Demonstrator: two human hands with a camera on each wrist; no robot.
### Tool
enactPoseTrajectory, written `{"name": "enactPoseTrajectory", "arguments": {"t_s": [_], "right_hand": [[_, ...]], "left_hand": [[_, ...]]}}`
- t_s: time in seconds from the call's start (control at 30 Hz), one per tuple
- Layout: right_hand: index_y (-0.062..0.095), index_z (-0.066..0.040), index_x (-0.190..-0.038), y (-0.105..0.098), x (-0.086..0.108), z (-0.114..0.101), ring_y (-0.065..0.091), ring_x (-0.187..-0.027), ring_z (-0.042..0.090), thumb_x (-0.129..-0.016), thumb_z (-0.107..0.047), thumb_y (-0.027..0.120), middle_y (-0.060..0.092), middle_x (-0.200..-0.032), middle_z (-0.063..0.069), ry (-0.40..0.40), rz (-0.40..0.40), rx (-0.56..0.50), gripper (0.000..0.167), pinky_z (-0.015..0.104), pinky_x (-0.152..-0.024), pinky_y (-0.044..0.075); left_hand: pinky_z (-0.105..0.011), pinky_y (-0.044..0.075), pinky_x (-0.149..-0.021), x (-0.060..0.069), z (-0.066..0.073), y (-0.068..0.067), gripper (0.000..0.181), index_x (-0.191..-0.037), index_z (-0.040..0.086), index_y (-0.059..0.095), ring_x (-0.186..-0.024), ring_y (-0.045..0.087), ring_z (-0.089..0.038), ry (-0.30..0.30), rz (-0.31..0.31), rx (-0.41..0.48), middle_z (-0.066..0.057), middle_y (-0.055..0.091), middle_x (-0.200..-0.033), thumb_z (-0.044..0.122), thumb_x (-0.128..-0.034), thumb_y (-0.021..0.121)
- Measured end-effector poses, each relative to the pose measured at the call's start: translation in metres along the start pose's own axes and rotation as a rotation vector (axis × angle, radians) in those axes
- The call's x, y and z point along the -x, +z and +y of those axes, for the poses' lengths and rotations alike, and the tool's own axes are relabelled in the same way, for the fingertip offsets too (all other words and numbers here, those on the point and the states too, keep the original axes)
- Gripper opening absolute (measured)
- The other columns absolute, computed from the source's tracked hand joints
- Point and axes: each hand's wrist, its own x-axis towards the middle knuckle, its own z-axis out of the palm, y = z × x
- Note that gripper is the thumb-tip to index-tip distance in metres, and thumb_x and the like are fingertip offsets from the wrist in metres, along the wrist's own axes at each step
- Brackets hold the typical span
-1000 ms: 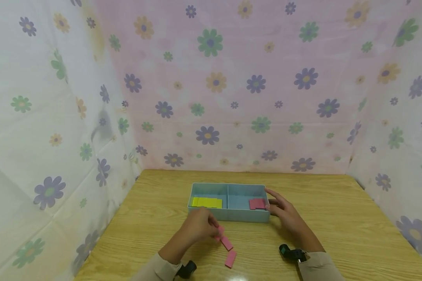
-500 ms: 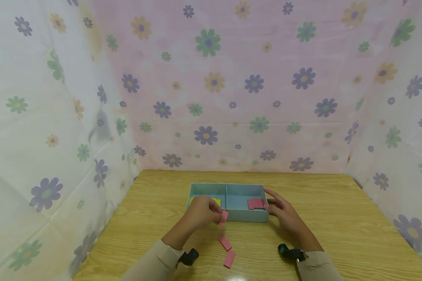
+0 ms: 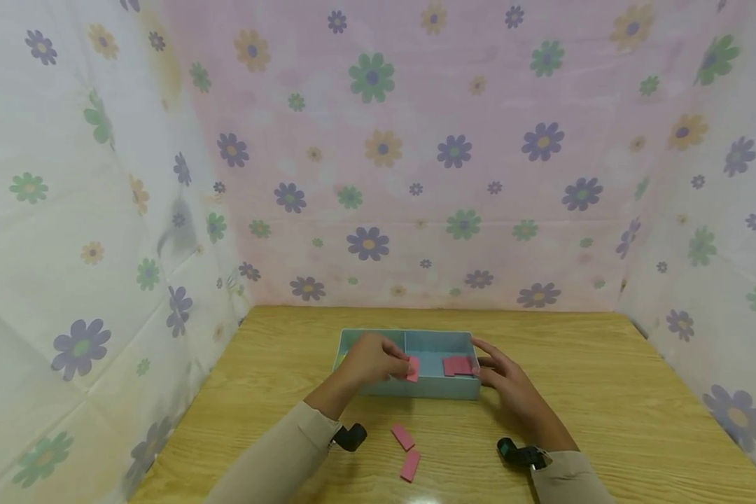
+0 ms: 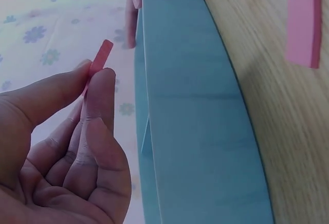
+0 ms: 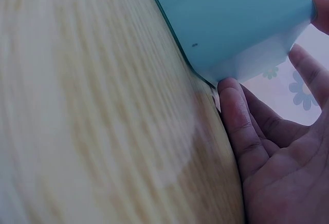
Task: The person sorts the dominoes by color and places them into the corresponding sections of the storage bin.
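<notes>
A pale blue two-compartment box [image 3: 437,388] stands on the table. My left hand [image 3: 368,360] pinches a pink rectangular tile [image 3: 414,369] between thumb and fingers, above the box's front wall near the divider. In the left wrist view, this tile [image 4: 101,58] points up from the fingertips. My right hand [image 3: 507,385] holds the right end of the box, its fingertips against the outer wall in the right wrist view. Pink tiles [image 3: 458,365] lie in the right compartment. Yellow tiles [image 3: 343,358] in the left one are mostly hidden behind my left hand.
Two more pink tiles, one [image 3: 403,437] nearer the box and one [image 3: 410,465] closer to me, lie on the wooden table [image 3: 277,350]. Flower-patterned cloth [image 3: 416,210] surrounds the table at the back and sides.
My left hand has picked up a pink tile from the table and carried it up and forward to the box. My right hand stays at the box's right end.
</notes>
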Motion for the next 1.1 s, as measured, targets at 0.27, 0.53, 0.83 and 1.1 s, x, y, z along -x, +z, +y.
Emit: {"name": "enactPoseTrajectory", "arguments": {"t_s": [0.27,0.53,0.83,1.1], "right_hand": [[0.032,-0.025,-0.163,0.002,-0.002,-0.001,0.054,-0.134,0.046,-0.109,-0.023,0.054,0.049,-0.151,0.029,0.000,-0.003,-0.013,0.059,0.027,-0.096,0.054],[0.033,-0.025,-0.163,0.001,-0.001,0.002,0.054,-0.134,0.046,-0.109,-0.021,0.054,0.048,-0.151,0.030,0.006,-0.002,-0.019,0.058,0.026,-0.095,0.054],[0.033,-0.027,-0.163,0.001,-0.001,-0.002,0.053,-0.135,0.046,-0.109,-0.023,0.054,0.048,-0.152,0.029,0.018,-0.001,0.004,0.058,0.027,-0.096,0.053],[0.031,-0.025,-0.164,0.000,-0.002,0.000,0.053,-0.134,0.047,-0.110,-0.023,0.052,0.048,-0.151,0.029,0.002,-0.013,-0.007,0.058,0.025,-0.095,0.054]], "left_hand": [[-0.046,0.063,-0.078,-0.023,0.009,0.005,0.010,-0.088,0.016,0.083,-0.081,0.077,-0.020,-0.025,0.020,0.025,0.001,0.078,-0.077,0.026,-0.0869,0.085],[-0.049,0.062,-0.081,-0.041,0.011,0.018,0.009,-0.082,0.020,0.083,-0.078,0.075,-0.013,-0.077,0.033,0.000,0.003,0.078,-0.073,0.027,-0.0855,0.086],[-0.049,0.063,-0.082,-0.058,0.019,0.027,0.014,-0.077,0.018,0.082,-0.079,0.076,-0.016,-0.100,0.047,0.006,0.002,0.077,-0.070,0.029,-0.0844,0.087],[-0.047,0.063,-0.081,-0.070,0.029,0.030,0.015,-0.074,0.018,0.081,-0.082,0.077,-0.021,-0.087,0.057,-0.086,0.003,0.075,-0.065,0.028,-0.0837,0.088]]}}
